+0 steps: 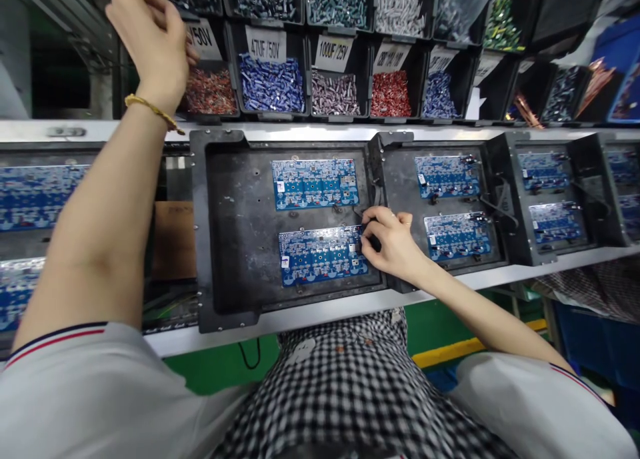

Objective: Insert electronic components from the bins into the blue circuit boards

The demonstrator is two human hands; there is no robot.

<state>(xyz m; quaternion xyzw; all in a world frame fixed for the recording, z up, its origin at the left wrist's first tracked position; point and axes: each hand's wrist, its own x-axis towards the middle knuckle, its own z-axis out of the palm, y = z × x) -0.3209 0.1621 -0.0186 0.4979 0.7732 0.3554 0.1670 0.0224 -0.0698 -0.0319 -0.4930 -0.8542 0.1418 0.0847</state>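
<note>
My right hand [393, 242] is at the right end of the lower blue circuit board [320, 256], thumb and fingers bent in a pinch against its edge. Whatever is between the fingertips is too small to make out. An upper blue circuit board [315, 184] lies just behind, in the same black tray [240, 232]. My left hand [153, 42] is raised at the upper left, in front of the parts bins, with its fingers curled. Its fingertips are partly hidden, and I cannot see what they hold. Nearest to it is a bin of orange-red components [213, 91].
Bins of blue capacitors [273, 82], mauve components [335, 94] and red components [391, 94] line the back, some with paper labels. More black trays with boards [447, 176] continue rightward along the metal rail [310, 132]. Brown cardboard [174, 239] lies left of the middle tray.
</note>
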